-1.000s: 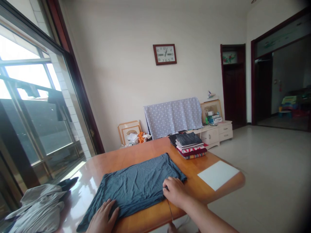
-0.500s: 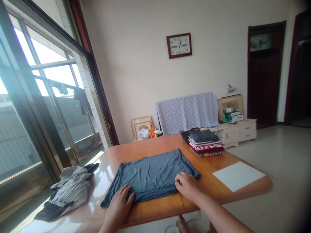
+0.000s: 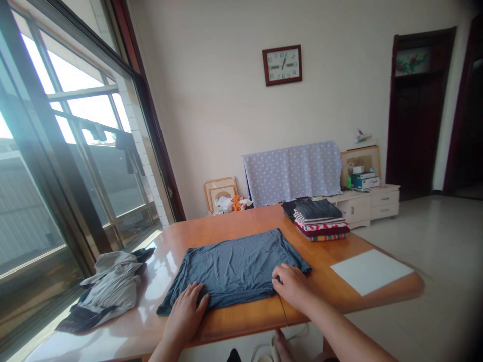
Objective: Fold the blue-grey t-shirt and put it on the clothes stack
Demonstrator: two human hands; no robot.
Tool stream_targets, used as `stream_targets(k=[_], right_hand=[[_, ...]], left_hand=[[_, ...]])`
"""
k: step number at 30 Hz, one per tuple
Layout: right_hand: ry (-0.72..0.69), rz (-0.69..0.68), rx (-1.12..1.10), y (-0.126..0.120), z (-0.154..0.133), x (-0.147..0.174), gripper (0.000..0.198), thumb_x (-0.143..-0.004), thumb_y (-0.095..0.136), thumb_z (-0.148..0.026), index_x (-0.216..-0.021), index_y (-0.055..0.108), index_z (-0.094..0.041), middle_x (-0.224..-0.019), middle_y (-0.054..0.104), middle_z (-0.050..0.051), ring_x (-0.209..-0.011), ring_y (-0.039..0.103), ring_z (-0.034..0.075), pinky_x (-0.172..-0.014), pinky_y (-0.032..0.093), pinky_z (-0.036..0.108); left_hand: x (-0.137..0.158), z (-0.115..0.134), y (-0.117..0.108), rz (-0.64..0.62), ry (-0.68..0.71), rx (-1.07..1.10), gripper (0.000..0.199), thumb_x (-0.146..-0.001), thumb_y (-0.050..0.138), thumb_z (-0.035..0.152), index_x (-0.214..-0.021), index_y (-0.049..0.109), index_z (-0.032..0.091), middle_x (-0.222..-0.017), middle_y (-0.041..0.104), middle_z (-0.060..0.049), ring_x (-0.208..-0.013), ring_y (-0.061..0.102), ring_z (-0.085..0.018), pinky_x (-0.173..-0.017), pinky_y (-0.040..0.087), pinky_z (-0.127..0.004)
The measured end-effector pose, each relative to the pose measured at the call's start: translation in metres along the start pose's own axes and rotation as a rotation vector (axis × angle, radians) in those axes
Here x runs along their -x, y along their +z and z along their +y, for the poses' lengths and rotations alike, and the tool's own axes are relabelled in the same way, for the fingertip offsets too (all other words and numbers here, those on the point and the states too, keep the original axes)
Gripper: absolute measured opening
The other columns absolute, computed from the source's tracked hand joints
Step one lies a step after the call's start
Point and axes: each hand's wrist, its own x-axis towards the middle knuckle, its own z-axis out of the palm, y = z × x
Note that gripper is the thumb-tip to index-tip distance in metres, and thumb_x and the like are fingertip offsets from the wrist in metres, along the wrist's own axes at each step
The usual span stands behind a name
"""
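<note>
1. Two hands: the left hand point(image 3: 188, 307) lies flat, fingers slightly spread, on the near-left part of one blue-grey cloth point(image 3: 237, 266); the right hand point(image 3: 292, 284) curls at its near-right edge, any pinch hidden.
2. The cloth lies creased mid-table point(image 3: 230, 319); smoothing seems in hand, and another fold would call for gripping an edge squarely.
3. One white sheet point(image 3: 372, 271) right, one grey heap point(image 3: 113, 286) left.
4. Beyond: one folded stack point(image 3: 320, 218), layers uncertain.
</note>
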Motion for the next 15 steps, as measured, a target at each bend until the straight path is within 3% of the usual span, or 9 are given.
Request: stream_targets(k=[10,15], right_hand=[[0.004,-0.012,0.014,-0.002,-0.002,-0.001,0.013,-0.089,0.058,-0.024,-0.09,0.071,-0.024,-0.091,0.07,0.002,-0.088,0.061,0.018,-0.078,0.034,0.029],[-0.024,0.007,0.0,0.006,0.004,0.0,0.012,-0.088,0.056,-0.023,-0.087,0.068,-0.024,-0.09,0.068,0.002,-0.087,0.062,0.019,-0.078,0.035,0.03]], left_hand=[[-0.002,-0.004,0.004,0.019,0.003,0.04,0.057,-0.093,0.044,0.052,-0.136,0.063,0.019,-0.149,0.056,-0.012,-0.145,0.043,-0.03,-0.122,0.03,-0.047],[-0.003,-0.012,0.002,0.132,0.025,0.212,0.052,-0.092,0.047,0.047,-0.131,0.064,0.016,-0.142,0.061,-0.014,-0.135,0.054,-0.028,-0.115,0.039,-0.04]])
